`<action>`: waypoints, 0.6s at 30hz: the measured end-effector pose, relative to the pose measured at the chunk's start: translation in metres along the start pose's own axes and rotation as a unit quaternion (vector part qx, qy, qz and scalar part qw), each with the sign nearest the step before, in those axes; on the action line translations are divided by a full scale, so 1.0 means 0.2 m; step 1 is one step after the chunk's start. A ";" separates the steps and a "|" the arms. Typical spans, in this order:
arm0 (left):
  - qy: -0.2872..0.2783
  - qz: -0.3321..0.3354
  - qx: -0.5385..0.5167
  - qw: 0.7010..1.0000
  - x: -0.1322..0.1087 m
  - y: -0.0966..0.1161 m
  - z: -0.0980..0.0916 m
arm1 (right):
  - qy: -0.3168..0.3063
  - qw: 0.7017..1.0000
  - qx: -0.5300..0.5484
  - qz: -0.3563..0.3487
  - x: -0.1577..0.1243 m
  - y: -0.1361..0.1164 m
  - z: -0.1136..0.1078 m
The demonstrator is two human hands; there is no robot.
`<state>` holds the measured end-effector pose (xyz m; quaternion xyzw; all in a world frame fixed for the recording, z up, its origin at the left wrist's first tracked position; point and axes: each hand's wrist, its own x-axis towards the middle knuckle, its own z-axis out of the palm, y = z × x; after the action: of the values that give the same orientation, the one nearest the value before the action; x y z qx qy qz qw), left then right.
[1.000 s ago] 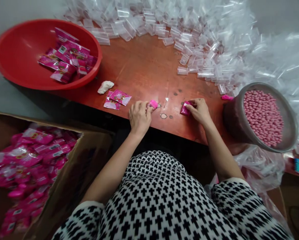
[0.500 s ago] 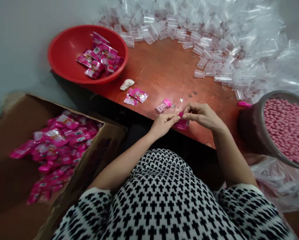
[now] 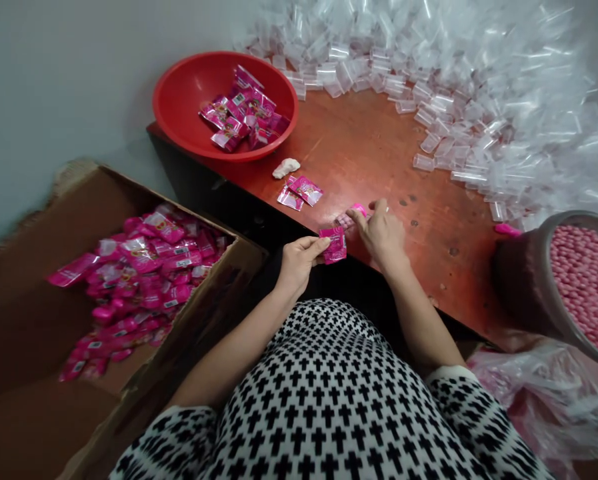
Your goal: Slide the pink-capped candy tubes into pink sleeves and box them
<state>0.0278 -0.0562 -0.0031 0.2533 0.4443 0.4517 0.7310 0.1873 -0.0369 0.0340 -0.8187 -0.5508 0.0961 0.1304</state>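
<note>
My left hand [image 3: 301, 262] pinches a small pink sachet [image 3: 335, 245] by its left edge, just off the table's front edge. My right hand [image 3: 383, 233] is over the table with thumb and forefinger apart. Its thumb reaches the pink cap of a small clear tube of pink candies [image 3: 345, 221], which lies on its side; the fingers partly hide the cap. Left of the tube, two flat pink sachets [image 3: 307, 191] overlap on the wood, beside a crumpled white lump [image 3: 286, 168].
A red bowl [image 3: 179, 120] with pink packets stands at the table's left end. Below it, a cardboard box [image 3: 19, 360] holds many filled pink packets. Clear plastic tubes [image 3: 439, 100] are heaped at the back right. A grey bucket [image 3: 523, 280] of pink candies stands right.
My hands have parted. The left has drawn the pink sachet left and toward me; the right has let go of it and moved to the candy tube. The view has shifted slightly.
</note>
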 end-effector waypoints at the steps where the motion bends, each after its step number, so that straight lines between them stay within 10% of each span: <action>1: 0.012 -0.001 -0.018 1.000 0.01 0.01 0.00 | -0.003 0.999 -0.033 0.006 0.01 -0.02 0.02; 18: 0.118 -0.046 -0.249 0.960 0.09 0.07 -0.03 | -0.050 0.983 -0.174 0.003 0.06 -0.06 0.00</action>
<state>0.0193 -0.0338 -0.0026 -0.0123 0.4119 0.5406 0.7334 0.1809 -0.0217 0.0374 -0.8247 -0.5626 0.0398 -0.0423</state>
